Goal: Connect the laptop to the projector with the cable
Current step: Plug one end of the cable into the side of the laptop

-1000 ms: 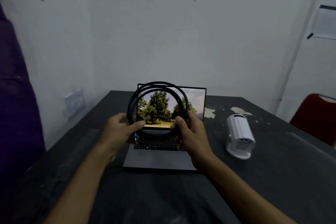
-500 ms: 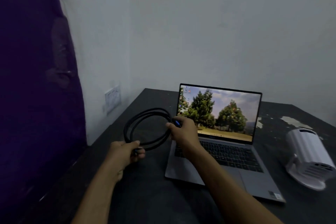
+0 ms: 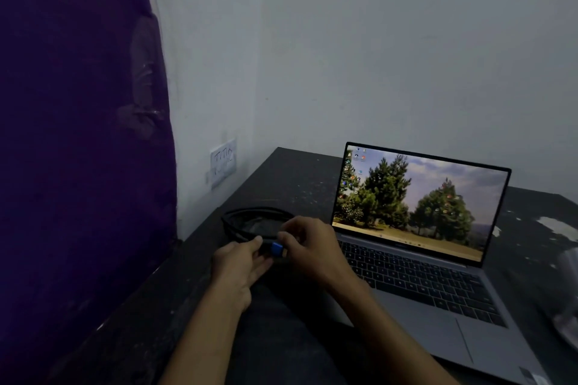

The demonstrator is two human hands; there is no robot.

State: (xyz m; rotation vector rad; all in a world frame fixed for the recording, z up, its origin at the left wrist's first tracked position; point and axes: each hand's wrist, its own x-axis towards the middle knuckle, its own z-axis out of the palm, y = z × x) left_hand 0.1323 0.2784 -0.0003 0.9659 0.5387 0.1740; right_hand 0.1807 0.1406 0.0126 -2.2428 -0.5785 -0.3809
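Dark desk (image 3: 281, 175) fills the lower frame, its surface scuffed and flecked with pale marks; it butts against a white wall (image 3: 375, 56) at the back and left. A purple curtain (image 3: 78, 134) hangs down the left side, reaching the desk's left edge. The laptop (image 3: 438, 297) sits open on the right half of the desk, screen (image 3: 419, 200) lit with a picture of pine trees, keyboard facing you. A wall socket plate (image 3: 223, 166) is fixed to the left wall just above desk level. At the far right edge a pale rounded shape, blurred and cut off by the frame, may be the projector; you cannot confirm it from here. The black cable (image 3: 250, 219) lies coiled on the desk just left of the laptop, its loop beyond your knuckles. Your right hand (image 3: 312, 247) reaches across in front of the laptop's left edge, its grip pinched narrow on the blue connector (image 3: 277, 249). Your left hand (image 3: 240, 266) meets it from the other side, thumb and fingers closed on the dark cable end just left of the connector. Both hands touch at the connector, low over the desk; no cable end is in a laptop port as far as the view shows.
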